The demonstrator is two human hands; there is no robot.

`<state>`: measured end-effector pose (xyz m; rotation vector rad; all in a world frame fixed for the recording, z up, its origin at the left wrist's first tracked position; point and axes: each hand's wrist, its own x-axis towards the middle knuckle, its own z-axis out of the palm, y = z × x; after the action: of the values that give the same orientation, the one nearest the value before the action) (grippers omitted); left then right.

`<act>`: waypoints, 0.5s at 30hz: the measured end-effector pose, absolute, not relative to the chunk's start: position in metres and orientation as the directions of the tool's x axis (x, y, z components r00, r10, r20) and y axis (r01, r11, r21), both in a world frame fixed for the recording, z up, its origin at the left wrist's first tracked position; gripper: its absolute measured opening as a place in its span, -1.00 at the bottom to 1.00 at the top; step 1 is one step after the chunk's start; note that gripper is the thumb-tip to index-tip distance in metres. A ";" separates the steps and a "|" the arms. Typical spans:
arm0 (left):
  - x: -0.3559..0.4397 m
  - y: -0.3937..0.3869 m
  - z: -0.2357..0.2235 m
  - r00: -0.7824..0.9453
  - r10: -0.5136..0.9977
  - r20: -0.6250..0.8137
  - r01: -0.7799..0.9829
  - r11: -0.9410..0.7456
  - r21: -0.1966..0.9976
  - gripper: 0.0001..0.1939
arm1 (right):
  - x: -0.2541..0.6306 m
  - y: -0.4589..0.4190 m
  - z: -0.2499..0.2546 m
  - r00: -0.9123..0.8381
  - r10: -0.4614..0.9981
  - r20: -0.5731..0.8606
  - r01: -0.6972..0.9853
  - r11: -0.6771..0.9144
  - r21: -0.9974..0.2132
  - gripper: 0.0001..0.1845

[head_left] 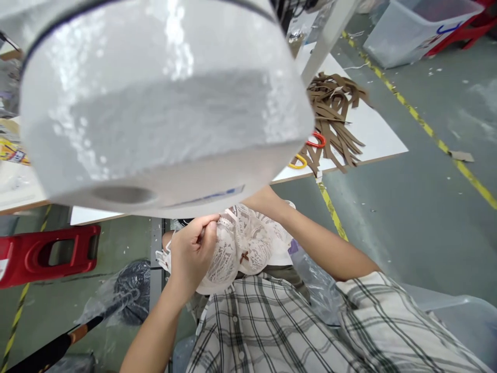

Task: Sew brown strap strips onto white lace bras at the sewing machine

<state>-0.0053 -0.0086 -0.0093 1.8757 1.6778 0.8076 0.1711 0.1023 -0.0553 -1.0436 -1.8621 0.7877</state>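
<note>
A cream lace bra (254, 248) with a small brown bow lies over my lap, under the front edge of a large white machine head (174, 114). My left hand (194, 248) is closed, with thumb and fingertips pinching the upper edge of the bra at the left cup. My right hand (266, 201) reaches in at the bra's far right side. Its fingers are hidden behind the machine head, so its grip does not show. The spot where the bra meets the machine is also hidden.
Brown fabric strips (334, 119) pile on the white table (382, 137) at right, beside red-handled scissors (319, 140) and a yellow handle loop (298, 163). A red stool (50, 254) stands at left. Clear plastic bins (411, 36) stand at far right and lower right.
</note>
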 end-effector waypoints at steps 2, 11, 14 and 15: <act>-0.005 -0.009 -0.010 0.057 0.992 0.116 0.702 -0.123 0.701 -0.76 | 0.171 0.102 -0.054 -0.288 0.890 0.353 0.334 0.439 -0.834 -0.82; -0.005 -0.008 -0.012 0.045 0.987 0.156 0.719 -0.140 0.681 -0.76 | 0.168 0.103 -0.057 -0.263 0.898 0.354 0.310 0.426 -0.850 -0.92; -0.007 -0.009 -0.014 0.044 0.983 0.178 0.738 -0.152 0.658 -0.76 | 0.167 0.103 -0.057 -0.266 0.900 0.346 0.307 0.420 -0.854 -0.92; -0.009 -0.009 -0.014 0.041 0.982 0.182 0.745 -0.152 0.649 -0.76 | 0.167 0.103 -0.056 -0.263 0.901 0.346 0.307 0.418 -0.855 -0.92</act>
<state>-0.0085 -0.0093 -0.0145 1.9484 1.7428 0.8549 0.1675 0.1026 -0.0561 -1.0433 -1.7870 0.8420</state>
